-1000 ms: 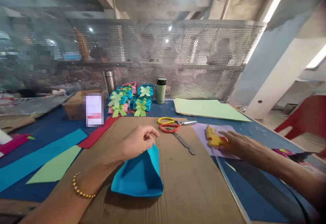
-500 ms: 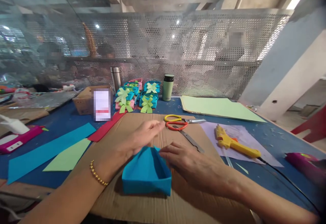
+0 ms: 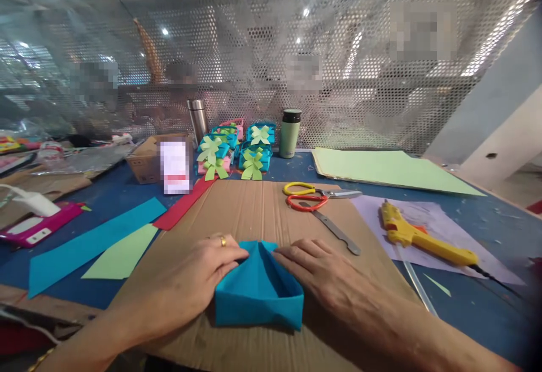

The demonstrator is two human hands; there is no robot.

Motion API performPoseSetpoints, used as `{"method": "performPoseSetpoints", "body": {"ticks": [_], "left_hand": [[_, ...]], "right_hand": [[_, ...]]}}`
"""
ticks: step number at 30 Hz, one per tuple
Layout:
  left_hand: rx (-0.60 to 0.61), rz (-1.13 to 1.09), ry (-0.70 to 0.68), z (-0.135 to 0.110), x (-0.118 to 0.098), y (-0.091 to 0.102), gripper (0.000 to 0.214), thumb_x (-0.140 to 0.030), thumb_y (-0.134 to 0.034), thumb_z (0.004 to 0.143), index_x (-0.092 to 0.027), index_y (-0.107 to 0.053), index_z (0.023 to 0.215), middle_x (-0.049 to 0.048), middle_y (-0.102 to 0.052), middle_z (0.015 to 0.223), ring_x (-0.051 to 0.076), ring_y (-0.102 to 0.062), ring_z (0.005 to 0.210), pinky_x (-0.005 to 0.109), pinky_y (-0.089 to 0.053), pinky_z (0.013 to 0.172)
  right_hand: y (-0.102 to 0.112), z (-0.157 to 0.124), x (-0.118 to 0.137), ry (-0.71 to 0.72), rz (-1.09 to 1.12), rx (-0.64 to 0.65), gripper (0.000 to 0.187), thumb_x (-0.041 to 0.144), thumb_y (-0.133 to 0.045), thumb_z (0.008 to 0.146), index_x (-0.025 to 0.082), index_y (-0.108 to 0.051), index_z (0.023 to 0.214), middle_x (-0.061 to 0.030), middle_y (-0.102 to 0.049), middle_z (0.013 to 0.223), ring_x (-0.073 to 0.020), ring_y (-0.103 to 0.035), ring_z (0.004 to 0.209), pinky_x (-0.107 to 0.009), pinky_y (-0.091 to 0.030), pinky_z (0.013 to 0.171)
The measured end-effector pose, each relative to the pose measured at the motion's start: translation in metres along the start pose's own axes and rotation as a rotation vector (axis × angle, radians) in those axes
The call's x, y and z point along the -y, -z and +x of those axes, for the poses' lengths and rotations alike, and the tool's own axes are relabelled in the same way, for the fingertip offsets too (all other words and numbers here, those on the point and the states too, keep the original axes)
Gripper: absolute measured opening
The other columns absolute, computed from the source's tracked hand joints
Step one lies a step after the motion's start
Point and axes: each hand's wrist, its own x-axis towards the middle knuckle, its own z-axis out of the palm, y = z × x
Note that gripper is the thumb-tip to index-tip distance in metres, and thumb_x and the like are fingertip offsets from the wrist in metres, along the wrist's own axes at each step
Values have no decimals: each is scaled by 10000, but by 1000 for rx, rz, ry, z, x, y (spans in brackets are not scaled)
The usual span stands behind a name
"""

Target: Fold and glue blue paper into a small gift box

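Observation:
A folded blue paper box [image 3: 258,293] sits on a brown cardboard sheet [image 3: 254,208] in front of me. My left hand [image 3: 190,281], with a ring on one finger, lies against the box's left side, fingertips pressing its upper left corner. My right hand [image 3: 326,273] lies against its right side, fingers stretched to the upper right corner. Both hands press the paper between them. The box's open top faces up.
Beyond the cardboard lie scissors [image 3: 315,198], a yellow glue gun [image 3: 419,236] on lilac paper, a stack of pale green sheets [image 3: 389,169], finished blue boxes with green bows [image 3: 237,152], two flasks, a cardboard carton [image 3: 148,160]. Blue, green and red paper strips lie to the left. A perforated metal screen stands behind.
My right hand left the glue gun and came over to the blue box. My left hand dropped from pinching its top to its left side. The box now stands open between both hands.

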Motion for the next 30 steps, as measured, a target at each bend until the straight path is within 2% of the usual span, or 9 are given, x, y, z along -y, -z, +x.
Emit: {"method": "performPoseSetpoints", "body": {"ticks": [2, 5, 10, 13, 16, 20, 23, 26, 30], "left_hand": [[38, -51, -1, 2, -2, -4, 353, -303, -356, 1025, -273, -696, 1112, 40, -661, 1081, 200, -598, 1001, 320, -455, 869], [98, -94, 26, 5, -2, -6, 360, -350, -366, 1019, -278, -711, 1094, 48, -647, 1040, 204, -596, 962, 321, -460, 839], [156, -86, 42, 9, 4, 2, 319, -390, -426, 997, -321, -714, 1116, 39, -655, 1021, 207, -604, 918, 306, -440, 777], [208, -60, 14, 23, 6, 11, 313, -335, -437, 994, -316, -748, 1027, 14, -670, 901, 181, -610, 819, 292, -402, 698], [254, -61, -45, 42, 9, 17, 235, -259, -532, 933, -289, -756, 869, -16, -698, 847, 169, -616, 815, 289, -383, 690], [244, -111, -15, 57, 15, 12, 98, -219, -604, 844, -245, -689, 803, -17, -690, 812, 181, -609, 816, 285, -374, 647], [214, -129, 17, 56, 19, 3, 61, -229, -609, 850, -230, -639, 796, -23, -658, 799, 167, -585, 801, 278, -368, 642], [184, -144, 53, 51, 22, -3, 48, -241, -614, 865, -234, -618, 817, -39, -635, 815, 145, -561, 777, 269, -365, 636], [200, -181, 57, 47, 23, -5, 55, -255, -629, 879, -242, -613, 829, -52, -616, 829, 130, -547, 753, 260, -363, 624]], "right_hand": [[0, 0, 1, -17, 25, 1, 293, 103, -493, 918, 191, -597, 1178, -87, -628, 1045, -212, -543, 901, -370, -462, 832], [1, 2, 3, -52, 60, 13, 278, 120, -505, 911, 205, -615, 1152, -77, -632, 1015, -214, -547, 892, -368, -468, 829], [4, 8, 3, -90, 102, 19, 228, 165, -519, 910, 224, -662, 1077, -71, -650, 979, -214, -559, 843, -368, -479, 799], [8, 10, 3, -102, 113, 35, 223, 162, -532, 896, 235, -670, 1055, -59, -654, 965, -216, -561, 823, -381, -477, 803], [9, 11, 3, -132, 131, 55, 261, 148, -533, 891, 245, -653, 1102, -58, -648, 1001, -220, -562, 875, -375, -471, 817], [3, 10, -1, -147, 189, 61, 339, 56, -533, 816, 230, -631, 1090, -53, -645, 1061, -213, -546, 919, -373, -455, 848], [2, 12, -4, -116, 238, 64, 375, 17, -532, 777, 222, -628, 1076, -52, -646, 1076, -205, -545, 929, -373, -447, 873], [7, 17, -5, -140, 233, 114, 496, -19, -542, 738, 252, -629, 1144, -37, -647, 1064, -202, -548, 938, -367, -443, 871], [10, 23, -6, -147, 208, 141, 474, 51, -571, 811, 314, -629, 1201, -28, -640, 1082, -205, -547, 917, -377, -442, 822]]}}
